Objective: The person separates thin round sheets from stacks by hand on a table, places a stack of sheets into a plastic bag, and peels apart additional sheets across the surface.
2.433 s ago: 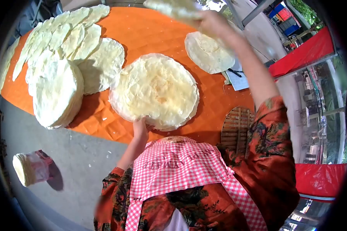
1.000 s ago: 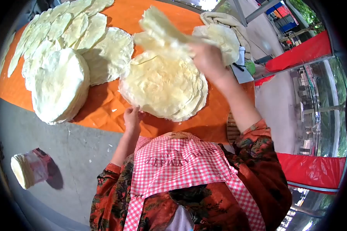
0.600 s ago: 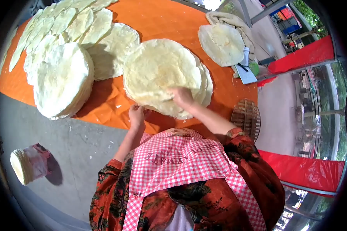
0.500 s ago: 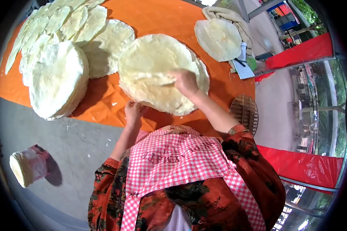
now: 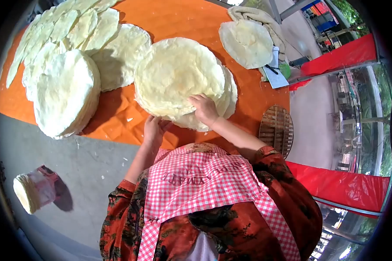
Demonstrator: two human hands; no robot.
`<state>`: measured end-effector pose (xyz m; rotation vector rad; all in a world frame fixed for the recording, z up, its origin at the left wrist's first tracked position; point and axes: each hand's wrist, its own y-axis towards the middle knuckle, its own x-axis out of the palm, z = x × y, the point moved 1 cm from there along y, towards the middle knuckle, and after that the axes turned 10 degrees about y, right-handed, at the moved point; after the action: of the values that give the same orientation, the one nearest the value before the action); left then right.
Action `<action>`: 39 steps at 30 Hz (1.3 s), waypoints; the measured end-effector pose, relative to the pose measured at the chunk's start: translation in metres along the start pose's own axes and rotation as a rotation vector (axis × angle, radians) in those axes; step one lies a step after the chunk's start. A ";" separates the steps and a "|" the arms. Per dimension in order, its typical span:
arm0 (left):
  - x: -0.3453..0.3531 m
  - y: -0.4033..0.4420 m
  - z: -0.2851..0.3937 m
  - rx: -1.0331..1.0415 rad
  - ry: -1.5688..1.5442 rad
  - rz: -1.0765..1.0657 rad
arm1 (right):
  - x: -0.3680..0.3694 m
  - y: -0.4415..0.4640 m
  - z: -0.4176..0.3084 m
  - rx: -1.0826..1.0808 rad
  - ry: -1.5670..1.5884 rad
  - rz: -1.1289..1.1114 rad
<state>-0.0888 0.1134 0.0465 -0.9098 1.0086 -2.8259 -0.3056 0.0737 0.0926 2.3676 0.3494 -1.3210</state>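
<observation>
A stack of thin, round, pale flatbreads (image 5: 178, 65) lies in front of me on the orange-covered table. My right hand (image 5: 204, 109) is at the near right edge of the top flatbread, its fingers curled onto the rim. Lower sheets stick out past this top one on the right and near sides. At the stack's near left edge is my left hand (image 5: 155, 128), fingers somewhat apart and the tips by the rim; contact there is hard to make out.
A taller flatbread stack (image 5: 65, 93) stands to the left, with overlapping single sheets (image 5: 102, 32) behind it. At the far right another flatbread (image 5: 246, 43) lies by a cloth (image 5: 261, 17) and a notepad (image 5: 275, 78). A slatted round rack (image 5: 276, 130) is beside the table; a bagged stack (image 5: 35, 190) is on the floor.
My right hand has come nearer to me and slightly left, and the raised fold in the top flatbread now lies flat. The left hand's fingers have spread a little.
</observation>
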 end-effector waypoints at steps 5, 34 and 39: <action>0.004 0.002 -0.001 0.001 -0.043 -0.010 | 0.022 -0.013 0.005 0.013 0.030 -0.047; 0.027 0.003 -0.029 0.166 0.244 0.214 | -0.192 0.128 -0.038 -0.022 -0.140 0.062; 0.036 -0.017 -0.028 -0.043 0.012 0.106 | -0.042 0.032 0.047 0.145 -0.098 -0.248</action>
<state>-0.1306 0.1355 0.0580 -0.8175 1.0890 -2.7365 -0.3500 0.0226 0.1135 2.4266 0.5495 -1.6186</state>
